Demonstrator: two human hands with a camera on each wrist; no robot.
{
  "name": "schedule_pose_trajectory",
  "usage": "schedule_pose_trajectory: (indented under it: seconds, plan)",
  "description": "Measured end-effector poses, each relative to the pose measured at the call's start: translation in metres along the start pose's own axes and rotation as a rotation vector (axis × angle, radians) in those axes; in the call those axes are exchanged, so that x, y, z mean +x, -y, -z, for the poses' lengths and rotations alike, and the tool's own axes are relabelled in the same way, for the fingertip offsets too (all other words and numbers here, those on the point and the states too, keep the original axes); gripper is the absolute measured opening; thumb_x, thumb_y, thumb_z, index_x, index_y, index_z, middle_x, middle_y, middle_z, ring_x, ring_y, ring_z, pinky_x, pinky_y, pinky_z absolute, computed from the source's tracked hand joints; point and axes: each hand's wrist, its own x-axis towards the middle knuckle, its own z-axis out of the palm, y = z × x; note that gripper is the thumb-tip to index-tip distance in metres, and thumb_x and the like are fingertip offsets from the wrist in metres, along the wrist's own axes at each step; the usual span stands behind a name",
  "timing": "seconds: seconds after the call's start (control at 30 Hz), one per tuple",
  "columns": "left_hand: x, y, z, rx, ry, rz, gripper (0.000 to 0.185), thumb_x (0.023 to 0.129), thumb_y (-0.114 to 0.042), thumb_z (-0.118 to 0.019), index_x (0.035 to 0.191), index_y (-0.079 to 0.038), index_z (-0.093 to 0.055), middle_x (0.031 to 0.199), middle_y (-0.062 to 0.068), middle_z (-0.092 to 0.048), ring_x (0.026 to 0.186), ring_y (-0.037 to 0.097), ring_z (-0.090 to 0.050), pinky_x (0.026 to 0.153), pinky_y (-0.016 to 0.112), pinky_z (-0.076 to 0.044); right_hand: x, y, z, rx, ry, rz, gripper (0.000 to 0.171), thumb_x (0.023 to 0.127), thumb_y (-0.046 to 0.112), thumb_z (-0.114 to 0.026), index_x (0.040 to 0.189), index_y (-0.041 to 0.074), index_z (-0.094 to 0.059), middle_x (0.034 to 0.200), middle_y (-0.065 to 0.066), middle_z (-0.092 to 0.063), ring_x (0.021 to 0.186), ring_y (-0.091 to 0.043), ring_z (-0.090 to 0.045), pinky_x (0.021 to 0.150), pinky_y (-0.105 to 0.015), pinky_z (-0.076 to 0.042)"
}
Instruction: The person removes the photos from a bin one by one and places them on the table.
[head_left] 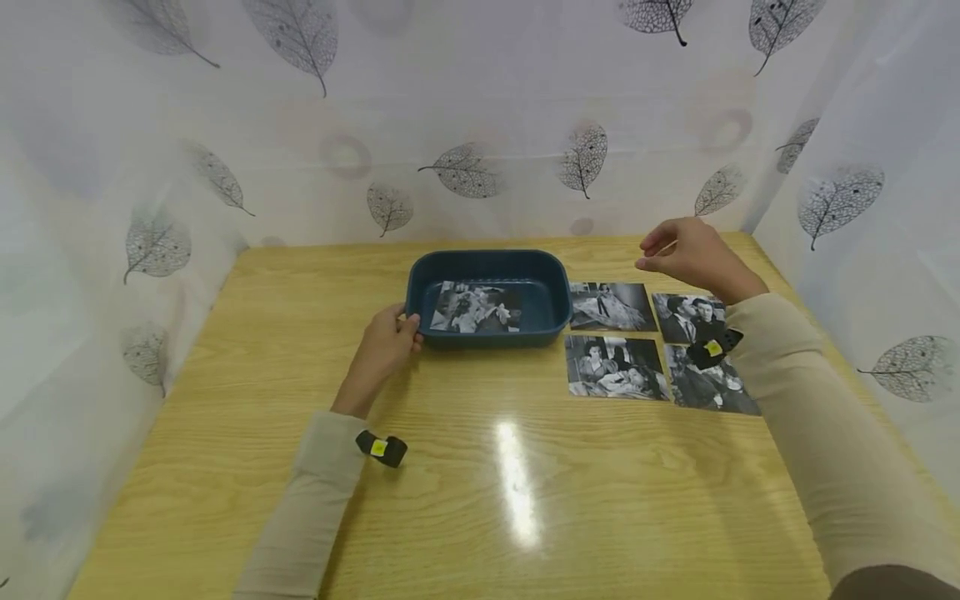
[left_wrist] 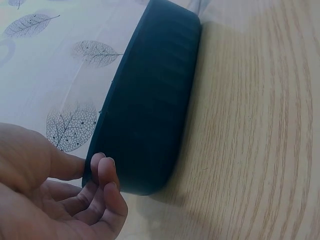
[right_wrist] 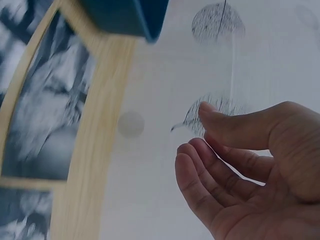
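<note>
Head view: dark blue tray [head_left: 487,283] lying lengthwise left to right on wooden surface [head_left: 480,500], one photo [head_left: 476,307] inside. Left wrist: left hand [left_wrist: 50,200] gripping tray end. Right wrist: right hand [right_wrist: 250,175] relaxed, empty.

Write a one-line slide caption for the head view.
Left hand holds the blue tray containing one photo; right hand hovers above four photos.

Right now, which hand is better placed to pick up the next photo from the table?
The right hand, probably. It hovers, holding nothing, just above the four loose photos to the right of the blue tray. The left hand is busy: its fingers hold the tray's left end.
</note>
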Motion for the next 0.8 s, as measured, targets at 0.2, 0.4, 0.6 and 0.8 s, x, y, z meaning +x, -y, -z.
schedule_pose_trajectory:
  seconds: [0.2, 0.4, 0.6, 0.8]
  plan:
    - [0.0, -0.001, 0.001, -0.017, 0.007, 0.021, 0.05, 0.111, -0.02, -0.042, 0.155, 0.002, -0.033, 0.101, 0.016, -0.065, 0.087, 0.023, -0.064, 0.071, 0.029, -0.049, 0.026, 0.034, -0.024, 0.021, 0.048, 0.068, 0.041, 0.097, 0.019, -0.071, 0.126, -0.007, -0.06, 0.122, -0.027, -0.06, 0.111, -0.042, -0.061, 0.091, -0.055, -0.049]
    - [0.0, 0.0, -0.001, -0.021, 0.006, 0.019, 0.049, 0.111, -0.019, -0.042, 0.154, 0.002, -0.034, 0.101, 0.017, -0.065, 0.087, 0.025, -0.065, 0.069, 0.028, -0.049, 0.048, 0.059, -0.057, -0.02, 0.101, 0.116, 0.047, 0.093, 0.017, -0.075, 0.128, -0.01, -0.058, 0.126, -0.028, -0.058, 0.115, -0.041, -0.058, 0.096, -0.053, -0.048]
    - [0.0, -0.001, -0.002, -0.018, 0.0, 0.014, 0.048, 0.111, -0.019, -0.042, 0.153, 0.002, -0.036, 0.1, 0.017, -0.066, 0.086, 0.025, -0.065, 0.068, 0.028, -0.049, 0.062, 0.071, -0.094, -0.07, 0.165, 0.134, 0.06, 0.089, 0.021, -0.081, 0.131, -0.013, -0.056, 0.13, -0.028, -0.058, 0.119, -0.041, -0.056, 0.1, -0.051, -0.046]
    - [-0.001, -0.002, -0.001, -0.011, -0.006, 0.017, 0.047, 0.111, -0.019, -0.042, 0.153, 0.002, -0.038, 0.098, 0.017, -0.066, 0.085, 0.026, -0.065, 0.066, 0.028, -0.048, 0.07, 0.079, -0.122, -0.151, 0.269, 0.108, 0.067, 0.09, 0.027, -0.08, 0.135, -0.012, -0.051, 0.137, -0.028, -0.054, 0.126, -0.042, -0.053, 0.104, -0.05, -0.044]
